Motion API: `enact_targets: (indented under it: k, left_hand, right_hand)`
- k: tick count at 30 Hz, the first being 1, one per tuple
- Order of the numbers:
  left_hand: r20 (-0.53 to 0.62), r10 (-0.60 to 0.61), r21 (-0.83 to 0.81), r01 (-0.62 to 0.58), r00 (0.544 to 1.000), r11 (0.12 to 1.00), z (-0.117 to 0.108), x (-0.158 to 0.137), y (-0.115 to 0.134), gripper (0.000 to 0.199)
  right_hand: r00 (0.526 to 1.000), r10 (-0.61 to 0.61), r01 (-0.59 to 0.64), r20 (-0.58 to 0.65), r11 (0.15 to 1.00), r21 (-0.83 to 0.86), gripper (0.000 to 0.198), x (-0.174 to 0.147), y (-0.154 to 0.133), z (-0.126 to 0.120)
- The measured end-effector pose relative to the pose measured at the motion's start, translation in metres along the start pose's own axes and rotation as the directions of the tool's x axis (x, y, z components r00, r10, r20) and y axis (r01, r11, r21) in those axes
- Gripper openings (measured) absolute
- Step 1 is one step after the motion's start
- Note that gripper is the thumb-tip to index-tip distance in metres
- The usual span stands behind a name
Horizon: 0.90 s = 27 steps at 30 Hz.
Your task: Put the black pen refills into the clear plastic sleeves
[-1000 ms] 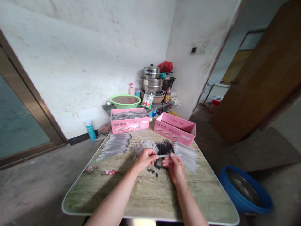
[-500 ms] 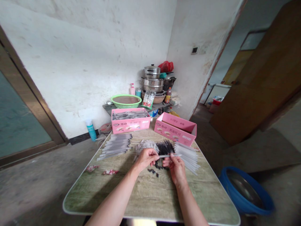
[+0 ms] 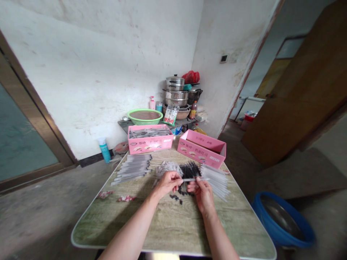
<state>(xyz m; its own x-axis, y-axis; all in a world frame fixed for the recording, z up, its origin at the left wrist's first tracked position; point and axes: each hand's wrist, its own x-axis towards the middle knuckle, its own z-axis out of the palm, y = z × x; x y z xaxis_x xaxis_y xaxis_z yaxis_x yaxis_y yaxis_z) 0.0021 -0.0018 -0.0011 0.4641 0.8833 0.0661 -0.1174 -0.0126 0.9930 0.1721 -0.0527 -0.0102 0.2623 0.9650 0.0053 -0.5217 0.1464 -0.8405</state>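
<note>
My left hand (image 3: pixel 168 183) and my right hand (image 3: pixel 203 192) pinch a slim, pale pen (image 3: pixel 189 179) level between them, above the middle of the table. The left fingers grip its left end and the right thumb and fingers its right part. Just behind the left hand lies a heap of whitish-grey pen caps (image 3: pixel 168 167). Thin black pieces (image 3: pixel 191 168) are bunched beyond the right hand. Translucent white tubes (image 3: pixel 217 182) lie side by side right of it. Small black plugs (image 3: pixel 177 198) are scattered in front of the hands. Several grey pens (image 3: pixel 132 168) lie in rows at the left.
A pink box (image 3: pixel 150 144) full of grey pens stands at the table's far edge, beside a second pink box (image 3: pixel 202 153). Behind them a shelf carries a green basin (image 3: pixel 145 115) and stacked pots (image 3: pixel 175 95). A blue tub (image 3: pixel 284 220) sits right of the table (image 3: pixel 173 231).
Both hands keep nearly the same position on the pen. The whole view has shifted very slightly; nothing on the table has visibly moved.
</note>
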Motion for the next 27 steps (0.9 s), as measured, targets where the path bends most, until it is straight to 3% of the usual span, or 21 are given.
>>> enact_targets:
  k: [3, 9, 16, 18, 20, 22, 23, 24, 25, 27]
  left_hand:
    - [-0.009, 0.014, -0.073, -0.015, 1.000, 0.997, 0.000, 0.002, -0.004, 0.045]
    - [0.029, -0.031, 0.005, 0.031, 0.999, 1.000, -0.004, 0.003, -0.011, 0.041]
    - [0.002, 0.023, -0.115, -0.023, 1.000, 0.993, -0.002, 0.004, -0.011, 0.042]
    - [-0.059, 0.036, -0.132, -0.044, 0.998, 0.990, -0.006, 0.005, -0.007, 0.040]
    - [-0.225, 0.081, -0.146, -0.116, 0.971, 0.983, -0.019, 0.007, -0.001, 0.039]
    - [-0.464, 0.161, -0.112, -0.238, 0.871, 0.965, -0.044, 0.006, 0.006, 0.038]
    - [-0.588, 0.208, -0.063, -0.301, 0.782, 0.952, -0.060, 0.004, 0.008, 0.037]
    - [-0.693, 0.258, 0.015, -0.345, 0.673, 0.939, -0.078, 0.001, 0.009, 0.035]
    - [-0.790, 0.300, 0.110, -0.358, 0.534, 0.927, -0.096, -0.003, 0.009, 0.032]
    - [-0.910, 0.326, 0.252, -0.283, 0.256, 0.925, -0.129, -0.012, 0.005, 0.028]
  right_hand:
    - [1.000, 0.004, -0.004, 0.001, 1.000, 0.009, 0.034, -0.001, -0.001, 0.000]
    - [1.000, 0.013, -0.013, 0.019, 1.000, 0.002, 0.035, -0.002, -0.004, 0.003]
    - [0.997, 0.037, -0.035, 0.067, 0.999, -0.028, 0.034, -0.004, -0.004, 0.004]
    - [0.993, 0.054, -0.051, 0.102, 0.998, -0.041, 0.034, -0.004, -0.003, 0.003]
    - [0.991, 0.061, -0.057, 0.118, 0.998, -0.041, 0.037, -0.003, -0.002, 0.001]
    - [0.989, 0.074, -0.068, 0.127, 0.997, -0.044, 0.038, -0.003, -0.002, -0.001]
    - [0.987, 0.083, -0.077, 0.136, 0.996, -0.046, 0.037, -0.003, -0.002, -0.002]
    - [0.986, 0.090, -0.084, 0.138, 0.995, -0.049, 0.037, -0.003, -0.003, -0.002]
    - [0.986, 0.096, -0.089, 0.137, 0.995, -0.053, 0.037, -0.004, -0.003, -0.002]
    - [0.986, 0.100, -0.093, 0.131, 0.994, -0.058, 0.038, -0.004, -0.004, -0.001]
